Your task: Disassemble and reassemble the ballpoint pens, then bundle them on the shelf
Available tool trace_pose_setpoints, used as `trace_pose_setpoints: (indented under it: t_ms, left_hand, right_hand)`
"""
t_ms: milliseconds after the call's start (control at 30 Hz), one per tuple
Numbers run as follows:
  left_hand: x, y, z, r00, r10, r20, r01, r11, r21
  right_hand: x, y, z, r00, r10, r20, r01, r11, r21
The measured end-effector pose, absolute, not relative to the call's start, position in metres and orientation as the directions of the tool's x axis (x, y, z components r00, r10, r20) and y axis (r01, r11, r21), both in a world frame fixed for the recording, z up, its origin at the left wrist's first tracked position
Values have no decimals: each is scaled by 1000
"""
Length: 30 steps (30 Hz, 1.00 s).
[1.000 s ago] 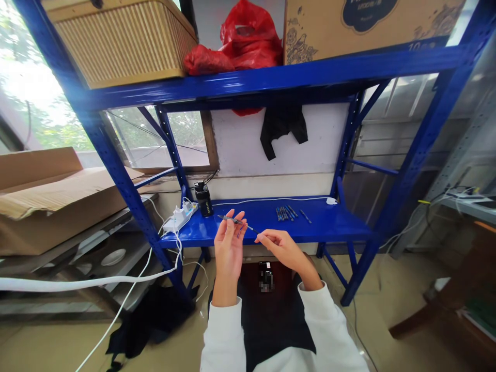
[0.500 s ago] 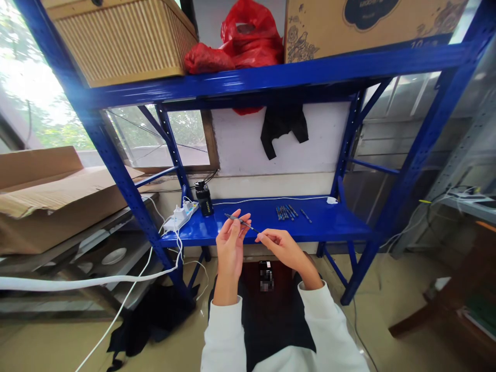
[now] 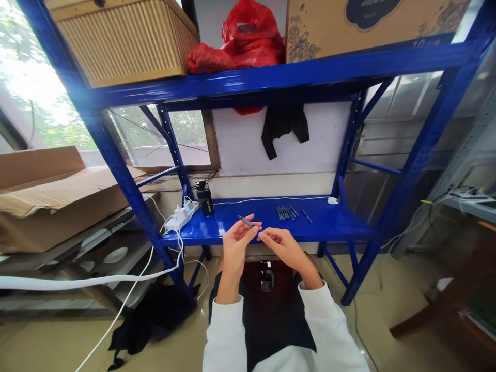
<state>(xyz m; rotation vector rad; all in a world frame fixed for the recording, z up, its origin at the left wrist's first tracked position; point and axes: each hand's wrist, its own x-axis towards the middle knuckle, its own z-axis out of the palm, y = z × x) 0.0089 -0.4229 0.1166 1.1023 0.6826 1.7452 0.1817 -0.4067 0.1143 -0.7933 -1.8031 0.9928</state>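
A slim grey pen [image 3: 245,221] is pinched in the fingers of my left hand [image 3: 235,245], tilted with its far end up to the left. My right hand [image 3: 284,247] is closed in a pinch, its fingertips meeting the left ones at the pen's lower end. Whatever small part sits between those right fingers is hidden. Beyond my hands, on the blue shelf [image 3: 228,227], several dark pens [image 3: 285,212] lie side by side in a row. One single pen [image 3: 306,215] rests apart, to their right.
At the shelf's left stand a black bottle [image 3: 204,198] and a white power strip [image 3: 181,216] with cables. A white cable [image 3: 271,199] runs along the back. Overhead, the upper shelf bears a slatted box [image 3: 124,46], a red bag [image 3: 251,39] and a carton [image 3: 329,31].
My hands have come together: the left moved right toward the right hand. The thin rod that spanned the gap between them no longer shows, and a thicker grey pen body is visible.
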Motion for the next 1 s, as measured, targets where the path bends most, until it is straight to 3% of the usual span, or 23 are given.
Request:
trace_pose_setpoints:
  t_ms: [100, 233, 367, 567, 1000]
  left_hand:
    - [11, -419, 115, -235, 894, 383, -402, -448, 799]
    - [5, -412, 113, -468, 809, 354, -453, -564, 690]
    - [-12, -407, 110, -617, 756, 219, -559, -617, 554]
    - [-28, -401, 99, -611, 791, 21, -698, -552, 456]
    - [-28, -403, 97, -585, 809, 56, -692, -534, 486]
  right_hand:
    - [181, -405, 111, -394, 834, 385, 118, 462, -879]
    - [181, -403, 109, -352, 860, 371, 204, 457, -866]
    - [184, -402, 111, -231, 846, 480, 223, 527, -820]
    - [189, -403, 116, -64, 830, 554, 138, 557, -819]
    - [194, -406, 122, -72, 842, 534, 88, 539, -838]
